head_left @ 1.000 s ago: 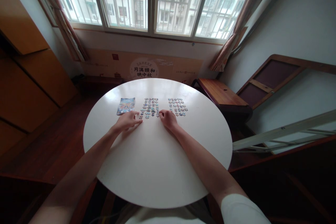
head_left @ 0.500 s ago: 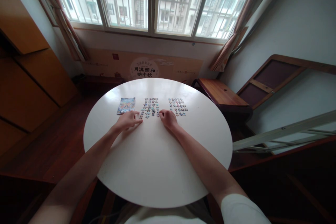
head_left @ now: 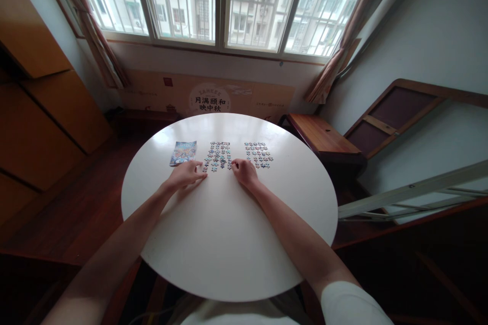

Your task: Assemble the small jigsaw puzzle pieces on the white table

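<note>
Jigsaw puzzle pieces (head_left: 215, 152) lie in rows near the middle of the white round table (head_left: 224, 244). Beyond my right hand lies a second group of puzzle pieces (head_left: 258, 148), set apart from the first. My left hand (head_left: 185, 174) rests at the left edge of the first group, thumb and fingers apart, holding nothing I can see. Just beyond it is a colourful picture sheet (head_left: 184, 152), its near edge partly covered by that hand. My right hand (head_left: 245, 171) is curled closed at the right edge of the first group; what its fingers hold, if anything, is hidden.
A wooden bench (head_left: 324, 134) stands right of the table, with a wood-framed panel (head_left: 396, 111) leaning by the wall. Orange-brown cabinets (head_left: 49, 111) are on the left. Behind the table, a printed banner (head_left: 247, 94) runs below the barred window (head_left: 183, 5).
</note>
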`<action>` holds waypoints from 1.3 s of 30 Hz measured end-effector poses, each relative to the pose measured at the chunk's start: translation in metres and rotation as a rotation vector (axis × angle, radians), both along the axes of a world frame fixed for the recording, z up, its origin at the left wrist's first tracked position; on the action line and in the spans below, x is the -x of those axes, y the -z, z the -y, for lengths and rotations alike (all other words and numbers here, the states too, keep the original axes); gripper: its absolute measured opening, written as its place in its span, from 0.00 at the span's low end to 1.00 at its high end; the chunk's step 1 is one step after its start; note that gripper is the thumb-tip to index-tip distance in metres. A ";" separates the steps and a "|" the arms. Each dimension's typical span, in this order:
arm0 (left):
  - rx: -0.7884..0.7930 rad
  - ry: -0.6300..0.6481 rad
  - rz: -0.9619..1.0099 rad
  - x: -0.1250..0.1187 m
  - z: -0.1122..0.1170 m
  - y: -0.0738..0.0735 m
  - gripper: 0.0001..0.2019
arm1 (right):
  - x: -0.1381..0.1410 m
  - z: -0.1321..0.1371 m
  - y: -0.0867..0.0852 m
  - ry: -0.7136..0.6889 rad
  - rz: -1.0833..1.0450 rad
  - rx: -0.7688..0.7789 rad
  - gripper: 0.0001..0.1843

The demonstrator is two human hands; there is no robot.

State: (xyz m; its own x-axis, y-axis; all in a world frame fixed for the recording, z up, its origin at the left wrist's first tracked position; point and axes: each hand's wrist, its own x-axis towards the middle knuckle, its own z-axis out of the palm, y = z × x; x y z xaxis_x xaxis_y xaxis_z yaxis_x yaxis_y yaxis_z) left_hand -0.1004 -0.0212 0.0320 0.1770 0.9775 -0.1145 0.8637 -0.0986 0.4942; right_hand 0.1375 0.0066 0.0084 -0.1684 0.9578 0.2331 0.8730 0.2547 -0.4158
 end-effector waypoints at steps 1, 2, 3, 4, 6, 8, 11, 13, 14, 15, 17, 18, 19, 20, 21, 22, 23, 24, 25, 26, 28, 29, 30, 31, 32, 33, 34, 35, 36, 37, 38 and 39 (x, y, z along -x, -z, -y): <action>0.000 -0.001 0.002 0.000 0.000 0.000 0.26 | 0.000 0.000 0.000 0.000 0.001 -0.001 0.15; 0.000 -0.001 0.003 0.000 0.000 0.000 0.26 | 0.000 0.000 0.001 -0.001 0.002 -0.005 0.15; 0.000 -0.003 0.003 0.000 0.000 0.000 0.26 | 0.000 0.000 0.001 -0.003 0.002 -0.008 0.15; 0.002 -0.005 0.002 0.000 0.000 0.000 0.27 | 0.000 0.000 0.001 -0.006 0.003 -0.012 0.15; 0.008 -0.011 0.003 -0.001 0.001 -0.001 0.27 | 0.000 0.000 0.001 -0.008 0.006 -0.011 0.15; 0.012 -0.012 0.012 -0.001 0.002 -0.002 0.28 | 0.000 0.000 0.001 -0.007 0.012 -0.008 0.15; 0.002 -0.007 0.018 -0.001 0.003 -0.002 0.28 | 0.000 0.000 0.000 -0.007 0.016 -0.005 0.16; -0.007 -0.006 0.011 -0.001 0.002 -0.001 0.27 | 0.000 0.000 0.000 -0.009 0.016 -0.006 0.16; -0.010 -0.004 0.007 0.000 0.001 -0.001 0.27 | 0.000 0.000 0.000 -0.009 0.016 -0.007 0.16; -0.012 -0.001 0.003 0.000 0.001 -0.001 0.27 | 0.000 0.001 -0.001 -0.008 0.017 -0.007 0.16; -0.011 0.001 -0.001 0.000 0.000 0.000 0.28 | 0.000 0.001 -0.001 -0.005 0.018 -0.002 0.16; -0.006 0.000 0.000 0.000 0.001 0.000 0.27 | 0.000 0.001 -0.002 -0.003 0.019 0.002 0.15; 0.000 -0.002 0.002 0.000 0.001 0.000 0.27 | 0.000 0.001 -0.002 0.000 0.018 0.005 0.15; 0.006 -0.005 0.005 0.000 0.001 -0.001 0.27 | 0.000 0.002 -0.002 0.001 0.016 0.007 0.15; 0.011 -0.009 0.008 -0.001 0.001 -0.001 0.27 | 0.001 0.002 -0.003 0.002 0.014 0.007 0.15; 0.013 -0.013 0.011 -0.001 0.002 -0.002 0.27 | 0.001 0.002 -0.003 0.001 0.012 0.007 0.16; 0.014 -0.015 0.013 -0.001 0.002 -0.002 0.27 | 0.001 0.002 -0.003 0.001 0.011 0.006 0.16; 0.013 -0.015 0.015 -0.001 0.002 -0.002 0.27 | 0.001 0.002 -0.003 0.000 0.011 0.006 0.16; 0.011 -0.015 0.017 -0.001 0.002 -0.002 0.27 | 0.001 0.002 -0.003 0.001 0.011 0.007 0.16; 0.009 -0.012 0.018 -0.001 0.002 -0.002 0.26 | 0.001 0.001 -0.003 0.001 0.012 0.007 0.16; 0.003 -0.009 0.013 0.000 0.001 -0.002 0.26 | 0.001 0.001 -0.002 0.002 0.013 0.005 0.16; 0.002 -0.008 0.009 0.000 0.001 -0.001 0.26 | 0.001 0.001 -0.002 0.002 0.014 0.003 0.16; 0.000 -0.007 0.005 0.000 0.001 -0.001 0.26 | 0.001 0.001 -0.002 0.001 0.014 0.001 0.16; -0.001 -0.006 0.003 0.000 0.000 -0.001 0.26 | 0.001 0.001 -0.002 -0.001 0.013 0.000 0.16; -0.003 -0.005 0.003 0.000 0.000 0.000 0.26 | 0.001 0.001 -0.002 -0.002 0.013 -0.001 0.15; -0.006 -0.004 0.005 0.000 0.000 0.000 0.27 | 0.001 0.001 -0.001 -0.003 0.012 -0.002 0.15; -0.009 -0.002 0.006 0.000 0.000 0.000 0.27 | 0.001 0.001 -0.001 -0.005 0.011 -0.004 0.15; -0.009 -0.001 0.007 0.001 0.000 0.001 0.27 | 0.001 0.001 -0.001 -0.006 0.011 -0.005 0.15; -0.007 0.001 0.009 0.001 0.000 0.001 0.27 | 0.001 0.000 -0.001 -0.006 0.011 -0.007 0.15; -0.002 0.002 0.012 0.001 0.000 0.001 0.27 | 0.001 0.000 -0.001 -0.006 0.011 -0.009 0.15; 0.003 0.002 0.015 0.001 0.000 0.002 0.27 | 0.000 0.000 -0.001 -0.007 0.011 -0.011 0.15; 0.005 0.001 0.018 0.001 0.000 0.002 0.28 | 0.000 0.000 -0.001 -0.009 0.010 -0.013 0.15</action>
State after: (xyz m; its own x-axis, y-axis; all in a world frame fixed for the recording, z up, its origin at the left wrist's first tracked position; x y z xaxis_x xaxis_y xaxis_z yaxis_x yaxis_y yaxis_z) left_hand -0.1017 -0.0207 0.0300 0.1806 0.9767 -0.1163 0.8544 -0.0972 0.5105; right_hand 0.1372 0.0065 0.0090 -0.1790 0.9531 0.2442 0.8749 0.2677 -0.4036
